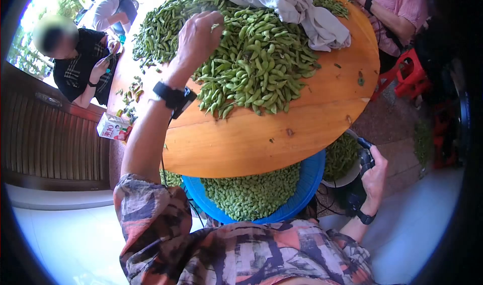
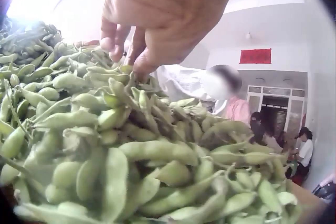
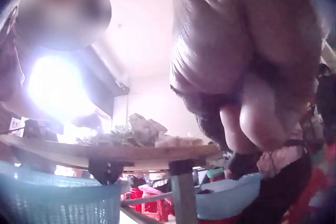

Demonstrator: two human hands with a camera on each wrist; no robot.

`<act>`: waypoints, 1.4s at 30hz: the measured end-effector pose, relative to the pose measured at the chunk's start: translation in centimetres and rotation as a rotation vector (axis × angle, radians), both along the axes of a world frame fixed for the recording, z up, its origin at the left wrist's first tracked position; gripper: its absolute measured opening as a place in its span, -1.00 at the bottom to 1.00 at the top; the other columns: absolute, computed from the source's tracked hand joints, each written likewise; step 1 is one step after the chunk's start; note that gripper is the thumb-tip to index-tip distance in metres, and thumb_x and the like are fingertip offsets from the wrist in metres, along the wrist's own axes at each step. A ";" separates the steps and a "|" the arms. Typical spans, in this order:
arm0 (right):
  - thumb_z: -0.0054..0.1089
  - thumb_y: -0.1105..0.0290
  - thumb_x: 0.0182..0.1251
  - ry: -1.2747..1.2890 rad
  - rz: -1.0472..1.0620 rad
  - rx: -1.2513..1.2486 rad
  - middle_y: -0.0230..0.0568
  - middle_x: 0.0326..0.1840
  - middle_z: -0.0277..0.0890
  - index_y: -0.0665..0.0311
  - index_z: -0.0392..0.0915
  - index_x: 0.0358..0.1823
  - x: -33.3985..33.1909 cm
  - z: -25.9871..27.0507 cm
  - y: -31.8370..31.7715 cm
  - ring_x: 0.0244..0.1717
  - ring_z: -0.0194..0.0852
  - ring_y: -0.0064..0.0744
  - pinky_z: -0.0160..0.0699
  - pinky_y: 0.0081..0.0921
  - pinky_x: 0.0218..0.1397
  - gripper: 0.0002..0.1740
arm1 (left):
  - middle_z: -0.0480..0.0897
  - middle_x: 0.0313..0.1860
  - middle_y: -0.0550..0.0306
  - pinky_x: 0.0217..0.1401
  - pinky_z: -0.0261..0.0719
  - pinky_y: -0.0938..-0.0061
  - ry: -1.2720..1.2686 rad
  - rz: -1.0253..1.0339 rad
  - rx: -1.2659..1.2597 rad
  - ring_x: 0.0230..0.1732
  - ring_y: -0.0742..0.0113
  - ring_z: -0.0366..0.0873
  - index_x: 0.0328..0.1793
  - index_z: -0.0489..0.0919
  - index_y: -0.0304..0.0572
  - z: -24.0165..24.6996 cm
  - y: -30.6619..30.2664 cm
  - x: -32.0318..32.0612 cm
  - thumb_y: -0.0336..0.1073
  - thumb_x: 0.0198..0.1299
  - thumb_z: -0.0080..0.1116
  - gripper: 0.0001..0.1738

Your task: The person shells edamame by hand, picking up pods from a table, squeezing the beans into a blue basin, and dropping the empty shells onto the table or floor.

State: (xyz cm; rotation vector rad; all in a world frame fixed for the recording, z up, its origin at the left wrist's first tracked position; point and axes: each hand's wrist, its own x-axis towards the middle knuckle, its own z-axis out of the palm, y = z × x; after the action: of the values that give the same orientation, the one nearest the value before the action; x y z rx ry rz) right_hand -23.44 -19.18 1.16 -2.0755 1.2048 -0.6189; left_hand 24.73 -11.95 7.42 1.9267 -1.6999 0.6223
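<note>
My left hand reaches over the large heap of green pods on the round wooden table. In the left wrist view the thumb and a finger of this hand come together at a pod on top of the heap, the other fingers bent beside them. Low at the table's right side, my right hand has its fingers curled round a black object whose form is unclear. The right wrist view shows this hand from close up, its fingertips bent downward.
A blue basin of shelled beans stands below the table's near edge, beside a pale bucket of pods. A grey cloth lies behind the heap. A carton, red stools and several people surround the table.
</note>
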 end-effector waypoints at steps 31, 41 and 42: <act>-0.01 0.52 0.30 -0.538 0.455 0.887 -0.53 -0.41 0.26 0.42 0.55 -0.08 14.5 2.4 8.2 -0.52 0.27 -0.82 0.25 -0.75 -0.52 -0.77 | 0.64 -0.36 0.14 -0.58 0.42 0.70 1.404 -0.165 -0.087 -0.52 0.57 0.54 -0.09 0.41 -0.30 -6.6 12.7 -21.0 -0.62 0.24 0.14 -0.81; -0.04 0.45 0.39 -0.729 0.575 1.071 -0.52 -0.56 0.27 0.43 0.53 -0.05 13.2 1.5 7.2 -0.64 0.15 -0.81 0.09 -0.76 -0.63 -0.76 | 0.66 -0.34 0.00 -0.65 0.29 0.70 2.095 -0.414 -0.003 -0.62 0.50 0.48 0.06 0.34 -0.24 -5.9 13.1 -20.5 -0.53 0.24 0.18 -0.68; -0.04 0.44 0.40 -0.830 0.617 1.252 -0.52 -0.59 0.28 0.45 0.53 -0.05 13.1 1.4 7.0 -0.65 0.14 -0.81 0.05 -0.77 -0.64 -0.75 | 0.66 -0.33 0.02 -0.69 0.19 0.69 2.313 -0.541 0.041 -0.63 0.47 0.48 0.07 0.34 -0.20 -6.4 13.1 -20.3 -0.50 0.26 0.17 -0.68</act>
State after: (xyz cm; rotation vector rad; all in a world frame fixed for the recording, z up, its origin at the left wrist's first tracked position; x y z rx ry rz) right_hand -10.31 -12.16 2.53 -0.8305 0.2257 -0.2257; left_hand 4.42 1.10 1.02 0.7645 -0.3648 -1.3739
